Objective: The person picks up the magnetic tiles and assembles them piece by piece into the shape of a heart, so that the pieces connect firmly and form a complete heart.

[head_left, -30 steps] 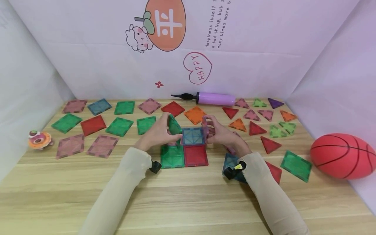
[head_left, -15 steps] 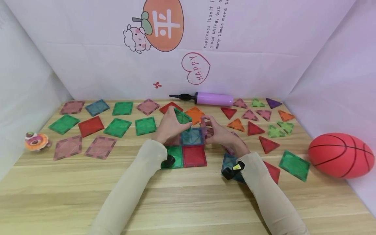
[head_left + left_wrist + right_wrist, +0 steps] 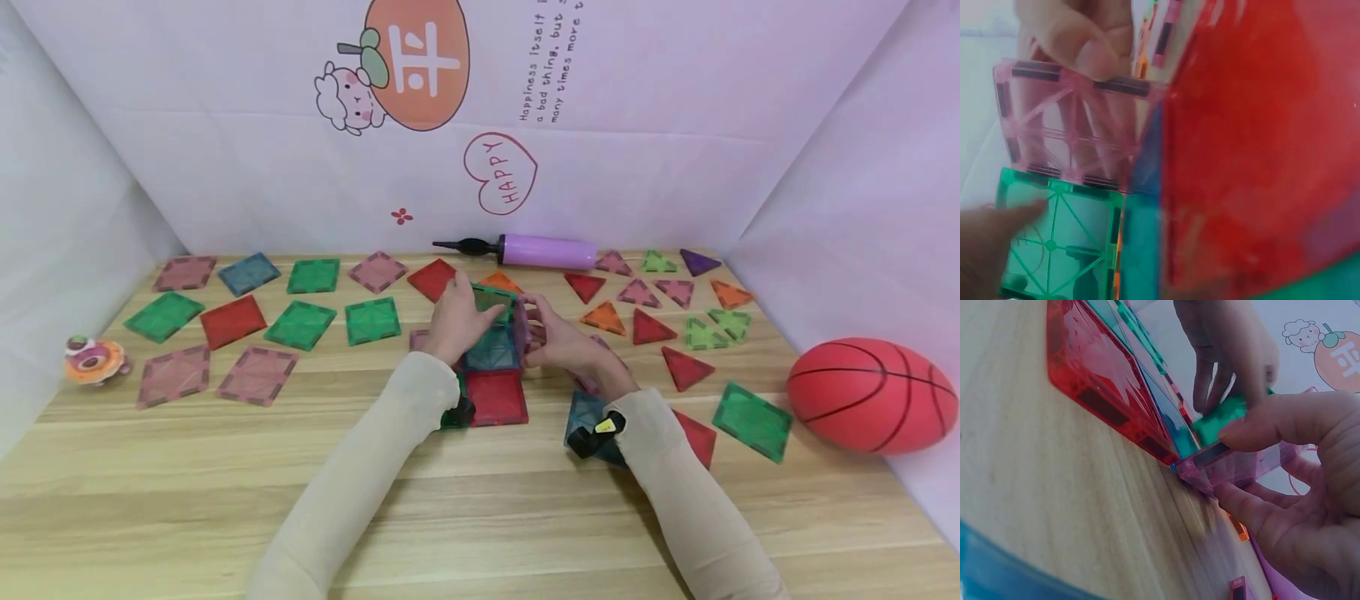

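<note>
In the head view, my left hand [image 3: 455,321] pinches a green square magnetic tile [image 3: 495,298], standing upright along the back edge of a flat blue square tile [image 3: 491,348]. My right hand [image 3: 557,337] holds a pink square magnetic tile [image 3: 521,327] on edge at the blue tile's right side. The right wrist view has thumb and fingers on either side of the pink tile [image 3: 1254,464]. Seen from the left wrist, the green tile [image 3: 1054,240] meets the pink tile [image 3: 1063,134] at a corner. A red square tile [image 3: 497,398] lies in front of the blue one.
Green, red, pink and blue square tiles, such as a red one [image 3: 232,322], are spread on the left. Several triangle tiles lie right. A purple pump [image 3: 547,252] is at the back, a red ball [image 3: 872,396] at far right and a small toy [image 3: 93,360] at far left.
My left hand has carried the green tile rightward from the blue tile's left side to its back edge, beside the pink tile. The right hand keeps its place.
</note>
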